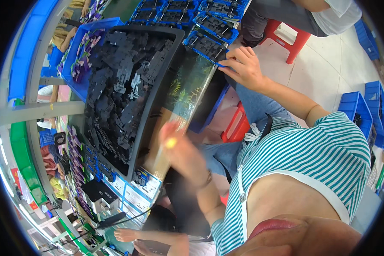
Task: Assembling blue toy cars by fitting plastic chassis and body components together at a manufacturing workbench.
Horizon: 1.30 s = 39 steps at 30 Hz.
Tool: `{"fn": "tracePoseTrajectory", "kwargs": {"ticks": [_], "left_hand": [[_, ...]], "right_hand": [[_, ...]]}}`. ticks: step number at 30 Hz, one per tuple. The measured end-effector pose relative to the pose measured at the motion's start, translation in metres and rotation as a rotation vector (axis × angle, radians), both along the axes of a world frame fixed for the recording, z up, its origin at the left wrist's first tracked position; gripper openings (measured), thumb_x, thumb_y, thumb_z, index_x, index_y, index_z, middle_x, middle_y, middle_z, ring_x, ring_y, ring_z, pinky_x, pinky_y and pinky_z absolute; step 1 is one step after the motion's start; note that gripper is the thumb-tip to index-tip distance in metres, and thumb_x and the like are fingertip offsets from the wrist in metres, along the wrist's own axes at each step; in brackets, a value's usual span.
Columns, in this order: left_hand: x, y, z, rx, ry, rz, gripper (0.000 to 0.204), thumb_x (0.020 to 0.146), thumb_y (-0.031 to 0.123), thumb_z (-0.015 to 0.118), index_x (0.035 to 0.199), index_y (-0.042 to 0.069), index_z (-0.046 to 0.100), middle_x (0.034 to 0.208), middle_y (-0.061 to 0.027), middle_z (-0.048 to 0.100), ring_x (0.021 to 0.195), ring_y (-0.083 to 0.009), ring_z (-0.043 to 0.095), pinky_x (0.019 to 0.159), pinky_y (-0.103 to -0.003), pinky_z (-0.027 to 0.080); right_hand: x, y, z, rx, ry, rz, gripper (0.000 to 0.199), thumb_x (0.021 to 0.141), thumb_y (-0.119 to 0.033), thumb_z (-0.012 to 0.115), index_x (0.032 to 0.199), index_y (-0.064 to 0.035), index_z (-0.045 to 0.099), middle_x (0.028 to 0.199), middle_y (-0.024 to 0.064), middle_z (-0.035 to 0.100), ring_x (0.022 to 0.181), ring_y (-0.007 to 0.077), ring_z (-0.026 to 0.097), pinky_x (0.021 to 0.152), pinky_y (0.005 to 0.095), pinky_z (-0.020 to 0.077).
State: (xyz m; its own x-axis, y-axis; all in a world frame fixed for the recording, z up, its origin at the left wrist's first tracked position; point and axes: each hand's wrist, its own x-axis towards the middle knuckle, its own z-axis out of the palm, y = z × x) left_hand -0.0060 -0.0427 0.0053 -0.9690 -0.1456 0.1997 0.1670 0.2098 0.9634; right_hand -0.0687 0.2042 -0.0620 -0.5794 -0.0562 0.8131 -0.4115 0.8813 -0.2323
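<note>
My right hand (244, 68) reaches over the near edge of the workbench. Its thumb and fingers close on the corner of a blue frame (206, 46) that carries a black molded plastic part. Several more blue frames with black parts and metal rods (177, 12) lie in rows beyond it. My left hand (175, 143) is smeared by motion above the bench edge, with a yellow spot at its fingers; whether it holds anything cannot be made out. Left of it stands a large black bin (134, 160) heaped with black plastic pieces (123, 77).
A blue crate (76, 79) with purple and white pieces stands behind the bin. Printed sheets (138, 194) lie near a black box (99, 192). A co-worker's hands (128, 235) are beside the bench. Another person sits by a red stool (292, 42); blue bins (356, 109) stand on the floor.
</note>
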Motion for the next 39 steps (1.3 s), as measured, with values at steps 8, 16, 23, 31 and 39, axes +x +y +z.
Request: {"fn": "tracePoseTrajectory", "kwargs": {"ticks": [8,16,23,31,39], "left_hand": [[-0.024,0.064,-0.063,1.21,-0.474,-0.403,0.053,0.095,0.046,0.034,0.134,0.01,0.034,0.13,-0.0166,0.043,0.12,-0.0314,0.042,0.102,-0.046,0.035],[0.004,0.023,-0.065,1.166,-0.183,-0.097,0.044,0.096,0.043,0.033,0.122,0.011,0.046,0.113,-0.0117,0.057,0.101,-0.029,0.057,0.086,-0.051,0.047],[0.024,-0.013,-0.05,1.316,-0.098,0.031,0.044,0.097,0.042,0.03,0.124,0.01,0.046,0.119,-0.0109,0.054,0.105,-0.0322,0.055,0.088,-0.055,0.046],[0.034,-0.025,-0.035,1.264,-0.089,-0.021,0.044,0.097,0.042,0.03,0.126,0.012,0.045,0.12,-0.0088,0.054,0.105,-0.0332,0.056,0.086,-0.057,0.046],[0.032,-0.037,-0.036,1.29,-0.042,0.013,0.044,0.097,0.041,0.031,0.126,0.012,0.045,0.122,-0.0078,0.054,0.104,-0.034,0.056,0.087,-0.057,0.046]], "right_hand": [[0.069,-0.032,0.011,-0.071,-0.101,0.246,0.027,0.058,-0.015,0.077,0.081,-0.0098,0.065,0.081,0.001,0.054,0.073,0.0199,0.053,0.061,0.0329,0.0357],[0.062,-0.065,0.045,0.048,-0.038,0.672,0.028,0.06,-0.023,0.076,0.082,-0.0097,0.065,0.08,0.0032,0.057,0.069,0.0203,0.055,0.061,0.0329,0.0418],[-0.081,-0.107,0.119,0.249,0.17,0.609,0.015,0.078,-0.022,0.065,0.089,-0.0129,0.061,0.089,0.0002,0.054,0.085,0.0193,0.055,0.065,0.031,0.0485],[-0.188,-0.142,0.112,0.545,0.036,0.614,0.018,0.081,-0.021,0.061,0.092,-0.007,0.062,0.087,0.0097,0.058,0.087,0.0274,0.058,0.074,0.0353,0.0465],[-0.126,-0.141,0.147,0.061,-0.13,0.817,0.02,0.089,-0.018,0.054,0.099,-0.0017,0.062,0.091,0.0131,0.064,0.083,0.0301,0.062,0.074,0.0341,0.0478]]}}
